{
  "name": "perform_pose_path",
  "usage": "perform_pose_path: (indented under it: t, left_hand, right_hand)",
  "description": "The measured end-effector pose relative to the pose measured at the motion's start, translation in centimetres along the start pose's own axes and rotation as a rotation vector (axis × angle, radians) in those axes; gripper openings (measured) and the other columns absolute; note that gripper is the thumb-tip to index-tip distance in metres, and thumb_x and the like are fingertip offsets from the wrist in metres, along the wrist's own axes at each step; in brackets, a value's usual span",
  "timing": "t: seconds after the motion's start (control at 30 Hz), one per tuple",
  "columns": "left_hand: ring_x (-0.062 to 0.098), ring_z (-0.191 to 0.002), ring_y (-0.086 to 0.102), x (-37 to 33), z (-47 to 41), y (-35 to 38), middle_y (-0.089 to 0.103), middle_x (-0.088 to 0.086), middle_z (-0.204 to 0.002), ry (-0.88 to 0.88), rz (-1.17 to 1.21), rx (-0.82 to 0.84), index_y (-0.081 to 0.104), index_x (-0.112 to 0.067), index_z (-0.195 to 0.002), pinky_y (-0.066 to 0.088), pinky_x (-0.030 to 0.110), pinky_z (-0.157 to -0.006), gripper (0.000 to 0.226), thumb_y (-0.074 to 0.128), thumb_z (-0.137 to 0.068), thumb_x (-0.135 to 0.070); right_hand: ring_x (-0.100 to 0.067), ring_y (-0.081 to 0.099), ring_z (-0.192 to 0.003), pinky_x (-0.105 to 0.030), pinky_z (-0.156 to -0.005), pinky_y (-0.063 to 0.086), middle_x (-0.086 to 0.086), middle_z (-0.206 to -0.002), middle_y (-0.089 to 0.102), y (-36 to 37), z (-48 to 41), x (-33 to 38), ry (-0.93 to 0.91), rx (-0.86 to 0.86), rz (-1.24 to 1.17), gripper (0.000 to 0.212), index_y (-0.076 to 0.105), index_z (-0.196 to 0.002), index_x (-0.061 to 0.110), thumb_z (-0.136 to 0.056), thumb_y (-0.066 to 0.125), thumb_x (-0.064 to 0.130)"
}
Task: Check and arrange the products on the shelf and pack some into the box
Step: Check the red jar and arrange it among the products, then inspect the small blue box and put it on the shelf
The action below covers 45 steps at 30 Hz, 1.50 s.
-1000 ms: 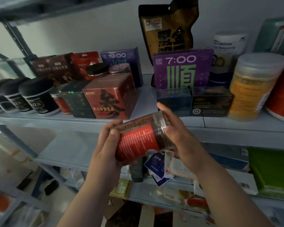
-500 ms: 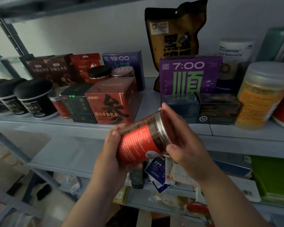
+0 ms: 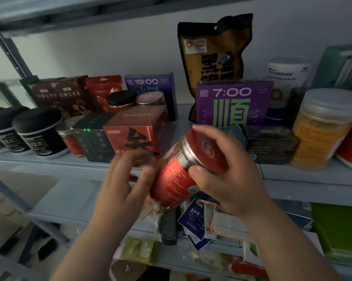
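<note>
- My right hand [image 3: 227, 169] curls round the lid end of the jar [image 3: 173, 179], with the thumb under the silvery rim band and the fingers arched over the flat red lid.
- My left hand [image 3: 126, 189] is spread, its fingers straight and blurred, just beside the jar's lower side. I cannot tell whether it touches.
- The jar is round clear plastic with a glossy red label and dark contents. It is tilted, lid up to the right, and held in the air before the shelf [image 3: 49, 161], which is pale grey flat metal.
- Behind the jar stands a square red cardboard box [image 3: 134, 136] with a bold black character.
- Further left are squat round tubs [image 3: 39, 134] with matte black lids.
- To the right stand a flat purple carton [image 3: 232, 104] and a tall yellow-filled cylinder [image 3: 323, 128].
- At the back is a crinkled brown pouch [image 3: 213, 57].
</note>
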<state>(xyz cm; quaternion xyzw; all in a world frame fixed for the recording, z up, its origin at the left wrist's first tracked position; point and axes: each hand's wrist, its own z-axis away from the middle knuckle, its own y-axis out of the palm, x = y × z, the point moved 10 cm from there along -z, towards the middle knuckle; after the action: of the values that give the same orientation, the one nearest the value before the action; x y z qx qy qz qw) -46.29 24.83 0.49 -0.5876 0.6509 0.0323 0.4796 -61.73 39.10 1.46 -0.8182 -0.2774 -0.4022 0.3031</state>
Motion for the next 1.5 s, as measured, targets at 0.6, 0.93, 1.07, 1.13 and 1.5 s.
perform_pose_path:
  t: [0.6,0.93,1.07,1.13,1.5]
  left_hand:
    - [0.034,-0.154,0.02,0.6,-5.3,1.7,0.039,0.01,-0.16,0.255,-0.736,0.099,0.036,-0.012,-0.156,0.01,0.061,-0.122,0.079,0.034,-0.093,-0.059]
    - [0.035,-0.139,0.048,-10.6,-3.4,8.6,0.061,0.011,-0.138,0.694,-0.679,0.145,0.058,-0.01,-0.139,0.015,0.066,-0.121,0.055,0.056,-0.089,-0.034]
    - [0.035,-0.148,0.033,-11.3,-5.8,13.9,0.058,0.008,-0.143,0.587,-0.982,0.39,0.048,-0.017,-0.144,-0.011,0.065,-0.121,0.064,0.053,-0.09,-0.051]
    - [0.034,-0.149,0.028,-11.1,-6.6,15.7,0.057,0.005,-0.143,0.57,-1.101,0.475,0.044,-0.02,-0.139,-0.019,0.065,-0.117,0.061,0.049,-0.092,-0.058]
    - [0.027,-0.125,0.051,-14.1,-5.7,13.0,0.058,0.0,-0.125,0.633,-0.746,0.343,0.047,-0.023,-0.122,0.015,0.046,-0.123,0.05,0.072,-0.082,-0.039]
  right_hand:
    - [-0.03,0.031,-0.148,-0.053,-0.122,0.028,-0.006,-0.16,0.04,1.8,-9.4,-0.6,-0.098,0.157,1.069,0.085,0.04,-0.15,0.025,-0.086,0.047,0.08]
    - [-0.039,0.046,-0.14,-0.063,-0.118,0.029,-0.017,-0.14,0.06,-8.4,0.3,-5.7,-0.244,-0.269,1.086,0.061,0.061,-0.137,0.005,-0.089,0.062,0.043]
    - [-0.034,0.042,-0.143,-0.06,-0.124,0.02,-0.015,-0.141,0.058,-9.0,1.2,-6.3,-0.271,-0.334,1.073,0.057,0.06,-0.137,0.008,-0.088,0.064,0.037]
    - [-0.034,0.04,-0.144,-0.058,-0.125,0.019,-0.014,-0.143,0.056,-9.4,1.4,-6.5,-0.26,-0.362,1.041,0.058,0.059,-0.138,0.008,-0.088,0.067,0.036]
    - [-0.029,0.034,-0.148,-0.053,-0.126,0.017,-0.01,-0.151,0.048,-9.5,1.7,-6.2,-0.299,-0.301,0.892,0.089,0.038,-0.154,0.016,-0.081,0.071,0.054]
